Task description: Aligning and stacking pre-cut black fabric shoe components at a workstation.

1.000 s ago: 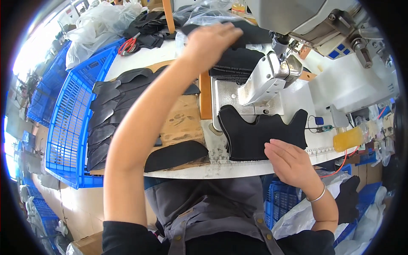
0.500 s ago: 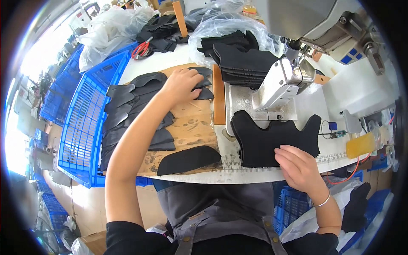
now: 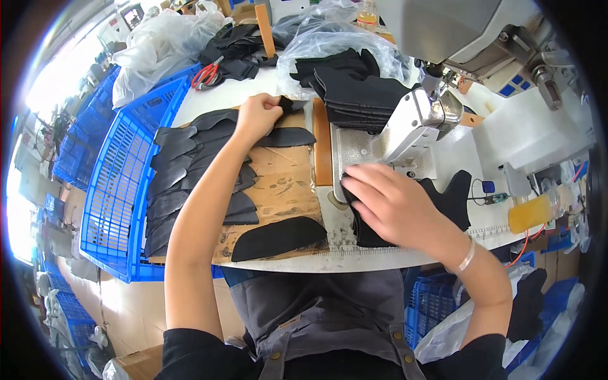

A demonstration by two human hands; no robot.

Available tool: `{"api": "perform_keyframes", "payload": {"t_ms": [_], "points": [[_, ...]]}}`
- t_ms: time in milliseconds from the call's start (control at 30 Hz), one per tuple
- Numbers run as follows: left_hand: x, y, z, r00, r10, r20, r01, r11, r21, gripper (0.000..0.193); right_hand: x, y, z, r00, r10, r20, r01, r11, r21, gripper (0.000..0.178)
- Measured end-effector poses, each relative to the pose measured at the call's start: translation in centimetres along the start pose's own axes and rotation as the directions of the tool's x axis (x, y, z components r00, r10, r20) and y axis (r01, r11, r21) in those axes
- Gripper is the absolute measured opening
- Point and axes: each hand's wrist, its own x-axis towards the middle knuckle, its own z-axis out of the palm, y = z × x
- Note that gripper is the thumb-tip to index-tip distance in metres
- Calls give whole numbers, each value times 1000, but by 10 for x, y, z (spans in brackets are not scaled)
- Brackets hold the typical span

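Person at a sewing machine, 1 hand on each of 2 black fabric pieces.

The left hand [image 3: 255,116] is stretched out over the cardboard sheet [image 3: 288,190], its fingers pinched shut on the near end of a small black piece [image 3: 292,104] that sticks out to the right of the fingertips, toward the wooden strip [image 3: 322,152]; the piece's long axis runs roughly left to right. The right hand [image 3: 391,204] lies flat, fingers spread and not gripping, pressing a larger black shaped panel [image 3: 453,196] onto the machine bed just in front of the sewing machine head [image 3: 421,120]. The panel extends rightward from under the palm. The right hand is much the nearer to the needle area; the left-hand piece sits well apart from it, beyond the strip. More cut pieces [image 3: 190,171] overlap beside a blue crate [image 3: 126,183].
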Motion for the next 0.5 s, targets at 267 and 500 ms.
{"api": "perform_keyframes", "payload": {"t_ms": [267,500], "points": [[-1,-2,-40,916,-352,193,401,800,-447,16,122,63,128,999,21,-34,-30,951,-307,39],[-10,7,-47,897,-245,367,387,837,-386,17,166,64,119,944,-66,-323,-76,909,-409,50]]}}
